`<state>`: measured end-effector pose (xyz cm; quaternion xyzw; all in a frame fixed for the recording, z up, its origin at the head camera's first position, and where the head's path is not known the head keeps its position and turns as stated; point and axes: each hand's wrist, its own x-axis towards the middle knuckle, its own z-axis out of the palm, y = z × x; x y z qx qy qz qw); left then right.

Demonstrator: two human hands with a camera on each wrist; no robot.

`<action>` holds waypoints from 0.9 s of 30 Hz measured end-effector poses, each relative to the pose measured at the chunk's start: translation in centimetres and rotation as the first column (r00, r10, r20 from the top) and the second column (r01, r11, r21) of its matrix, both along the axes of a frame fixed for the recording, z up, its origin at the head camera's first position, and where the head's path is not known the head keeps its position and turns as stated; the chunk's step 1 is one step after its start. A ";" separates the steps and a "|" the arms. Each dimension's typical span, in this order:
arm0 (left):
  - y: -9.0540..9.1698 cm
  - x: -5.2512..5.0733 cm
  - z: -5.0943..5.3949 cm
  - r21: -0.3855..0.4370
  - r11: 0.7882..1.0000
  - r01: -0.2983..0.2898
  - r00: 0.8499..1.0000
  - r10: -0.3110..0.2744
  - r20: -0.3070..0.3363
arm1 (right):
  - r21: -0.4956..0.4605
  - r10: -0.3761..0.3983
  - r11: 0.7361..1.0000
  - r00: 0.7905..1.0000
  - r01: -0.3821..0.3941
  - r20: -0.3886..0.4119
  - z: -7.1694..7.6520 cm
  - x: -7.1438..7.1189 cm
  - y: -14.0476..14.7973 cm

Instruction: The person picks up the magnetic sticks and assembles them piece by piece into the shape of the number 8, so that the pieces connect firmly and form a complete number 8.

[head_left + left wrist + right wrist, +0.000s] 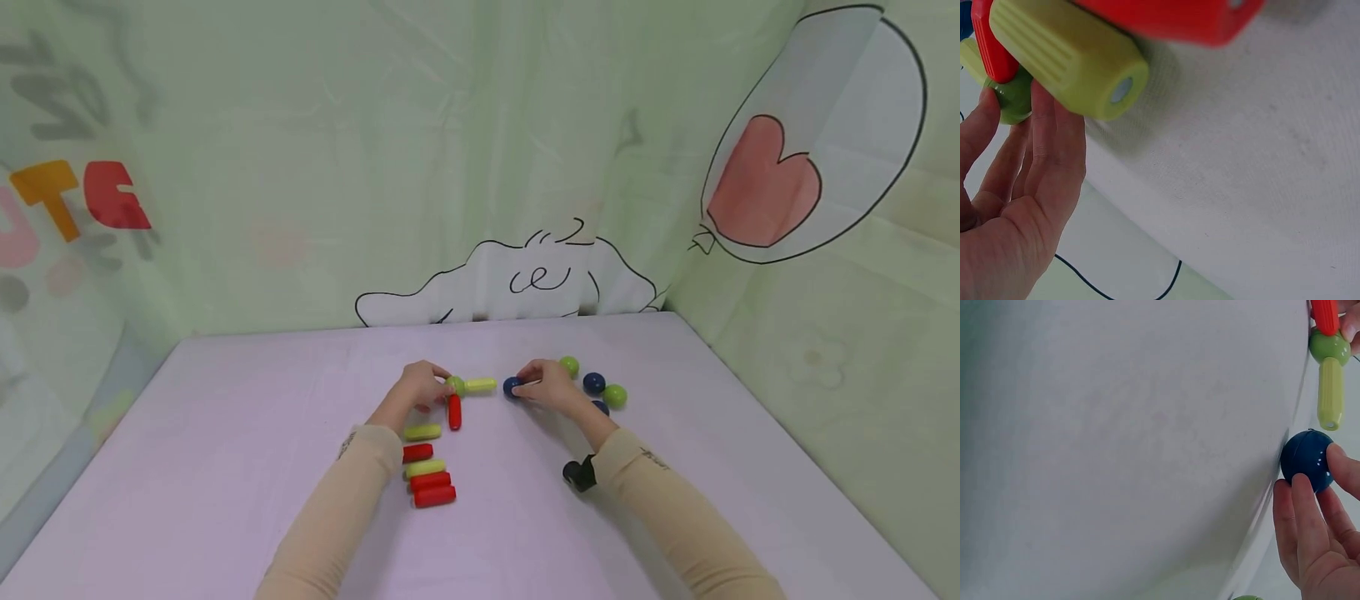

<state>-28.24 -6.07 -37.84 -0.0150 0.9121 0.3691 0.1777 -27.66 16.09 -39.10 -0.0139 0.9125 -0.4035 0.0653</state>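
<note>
Sleeved forearms [330, 517] reach forward; left hand [422, 386] pinches green ball [454, 385], right hand [552, 387] blue ball [1305, 457]

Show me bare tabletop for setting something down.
Bare tabletop: from the left sleeve to left edge, from the right sleeve to right edge, and from red rods toward that sleeve. Crowded: those and the yellow rods by the left sleeve; green balls and blue balls by the right hand.

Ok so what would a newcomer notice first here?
Probably the big balloon with a red heart, drawn on the wall at the right. Next, toward the far side of the table, the left hand holds a green ball joined to a red stick and a yellow stick; the right hand holds a blue ball nearby.
</note>
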 end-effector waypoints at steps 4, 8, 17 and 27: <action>0.0 0.0 -0.2 -0.003 1.000 0.005 1.000 -0.005 -0.008 | -0.014 0.013 1.000 1.000 -0.013 0.006 -0.2 -0.1 -0.1; 0.0 0.0 -0.3 -0.005 1.000 0.001 1.000 -0.001 -0.007 | -0.021 0.027 0.999 1.000 -0.027 0.015 -0.4 -0.2 -0.3; 0.0 -0.2 -0.1 -0.006 1.000 -0.015 1.000 0.016 0.006 | -0.028 0.025 0.999 0.999 -0.025 0.023 0.0 -0.2 -0.8; 0.0 -0.2 -0.3 -0.008 1.000 -0.009 1.000 0.009 0.001 | -0.054 0.041 0.998 0.998 -0.039 0.043 -0.2 -0.5 -0.6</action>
